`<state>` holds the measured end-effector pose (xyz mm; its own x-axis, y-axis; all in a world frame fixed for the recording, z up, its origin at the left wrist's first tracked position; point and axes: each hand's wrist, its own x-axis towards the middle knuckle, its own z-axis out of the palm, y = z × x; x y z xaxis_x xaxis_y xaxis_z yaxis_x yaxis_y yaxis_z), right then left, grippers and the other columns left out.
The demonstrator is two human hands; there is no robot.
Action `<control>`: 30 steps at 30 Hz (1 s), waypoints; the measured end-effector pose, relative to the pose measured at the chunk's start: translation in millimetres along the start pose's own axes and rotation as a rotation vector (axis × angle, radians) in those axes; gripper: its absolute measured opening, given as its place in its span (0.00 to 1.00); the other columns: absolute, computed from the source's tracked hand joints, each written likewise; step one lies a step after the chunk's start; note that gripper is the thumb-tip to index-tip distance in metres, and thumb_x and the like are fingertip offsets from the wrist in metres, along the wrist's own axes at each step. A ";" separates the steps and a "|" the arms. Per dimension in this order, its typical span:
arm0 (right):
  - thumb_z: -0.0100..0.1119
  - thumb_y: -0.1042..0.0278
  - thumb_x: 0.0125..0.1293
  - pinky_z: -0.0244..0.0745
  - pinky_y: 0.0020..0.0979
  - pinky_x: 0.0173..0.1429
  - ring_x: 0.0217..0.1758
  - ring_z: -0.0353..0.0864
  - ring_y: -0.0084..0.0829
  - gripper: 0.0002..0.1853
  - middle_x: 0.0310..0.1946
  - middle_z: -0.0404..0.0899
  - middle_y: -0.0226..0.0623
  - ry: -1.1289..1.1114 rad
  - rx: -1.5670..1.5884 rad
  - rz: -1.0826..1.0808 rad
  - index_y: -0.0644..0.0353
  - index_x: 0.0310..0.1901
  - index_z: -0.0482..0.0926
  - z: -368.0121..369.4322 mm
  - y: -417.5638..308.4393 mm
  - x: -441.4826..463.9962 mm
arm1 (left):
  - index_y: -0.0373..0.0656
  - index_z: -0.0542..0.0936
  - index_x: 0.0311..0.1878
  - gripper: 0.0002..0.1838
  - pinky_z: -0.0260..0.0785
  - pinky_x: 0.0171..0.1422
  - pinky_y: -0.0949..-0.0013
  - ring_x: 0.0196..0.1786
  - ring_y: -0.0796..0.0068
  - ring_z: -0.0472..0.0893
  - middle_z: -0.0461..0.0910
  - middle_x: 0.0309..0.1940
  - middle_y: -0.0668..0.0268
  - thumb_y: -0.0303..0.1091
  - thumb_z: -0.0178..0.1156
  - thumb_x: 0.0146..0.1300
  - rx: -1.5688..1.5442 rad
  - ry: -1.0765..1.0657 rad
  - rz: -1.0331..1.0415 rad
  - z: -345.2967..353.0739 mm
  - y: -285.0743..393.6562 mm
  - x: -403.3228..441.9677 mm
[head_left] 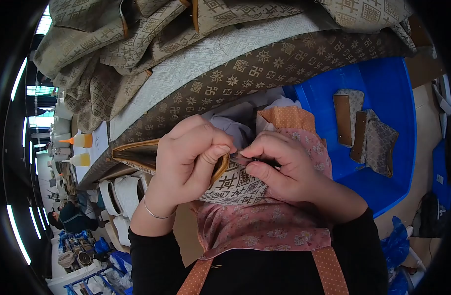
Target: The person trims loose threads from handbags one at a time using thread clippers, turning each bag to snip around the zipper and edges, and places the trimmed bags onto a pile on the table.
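A patterned fabric pouch (235,188) with a tan leather-like edge lies over my lap, its open mouth pointing left. My left hand (191,160) is closed in a pinch at the tan rim, thumb pressed against the bent forefinger. Close beside it, my right hand (283,166) pinches something small and dark near the pouch's edge, too small to name. The fingertips of both hands nearly meet. Beneath the pouch is a pink floral apron (265,223).
Patterned fabric pieces (107,54) are heaped on the cloth-covered table (206,56). Two bottles (84,140) with nozzles stand at its left end. At right, a blue bin (388,189) holds several patterned pieces. A person (74,216) is in the left background.
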<state>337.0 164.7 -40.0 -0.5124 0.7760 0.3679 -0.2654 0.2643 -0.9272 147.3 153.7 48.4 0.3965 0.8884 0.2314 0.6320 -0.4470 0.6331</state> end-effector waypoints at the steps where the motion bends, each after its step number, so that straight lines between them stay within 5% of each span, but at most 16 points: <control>1: 0.61 0.69 0.61 0.71 0.31 0.39 0.36 0.78 0.34 0.08 0.31 0.75 0.39 -0.028 -0.053 -0.029 0.63 0.38 0.77 -1.8 0.0 0.6 | 0.39 0.80 0.30 0.02 0.67 0.34 0.71 0.28 0.68 0.74 0.76 0.25 0.64 0.25 0.60 0.57 0.000 0.001 -0.001 0.4 1.0 -0.8; 3: 0.61 0.70 0.61 0.71 0.31 0.39 0.36 0.78 0.34 0.07 0.31 0.75 0.38 -0.046 -0.036 -0.024 0.63 0.38 0.77 -3.1 -0.1 1.5 | 0.40 0.80 0.27 0.15 0.67 0.38 0.71 0.32 0.72 0.77 0.82 0.30 0.62 0.40 0.55 0.64 -0.018 -0.017 -0.097 1.7 3.3 -2.4; 10: 0.62 0.75 0.56 0.66 0.29 0.41 0.35 0.73 0.30 0.07 0.30 0.76 0.34 -0.116 0.074 -0.015 0.62 0.37 0.78 -4.7 1.6 1.3 | 0.42 0.80 0.26 0.13 0.66 0.38 0.72 0.31 0.74 0.76 0.83 0.29 0.61 0.39 0.56 0.63 -0.096 -0.060 -0.050 1.4 2.7 -1.5; 12: 0.61 0.75 0.56 0.66 0.29 0.41 0.35 0.73 0.30 0.06 0.31 0.76 0.34 -0.115 0.072 -0.004 0.62 0.36 0.78 -4.5 2.0 0.0 | 0.41 0.80 0.29 0.04 0.68 0.35 0.71 0.29 0.69 0.75 0.77 0.26 0.65 0.29 0.59 0.59 -0.113 -0.090 0.017 1.1 0.9 -1.5; 30: 0.57 0.75 0.63 0.69 0.25 0.42 0.39 0.75 0.23 0.06 0.35 0.75 0.33 -0.226 0.235 0.127 0.64 0.40 0.74 -9.2 -1.0 -20.2 | 0.41 0.81 0.31 0.06 0.67 0.35 0.74 0.29 0.73 0.76 0.80 0.26 0.67 0.31 0.59 0.62 -0.242 0.046 -0.094 12.8 -4.0 -18.0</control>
<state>355.1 154.1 -47.1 -0.7142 0.6410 0.2809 -0.3552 0.0139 -0.9347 146.1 138.2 32.3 0.3094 0.9312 0.1929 0.4846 -0.3289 0.8105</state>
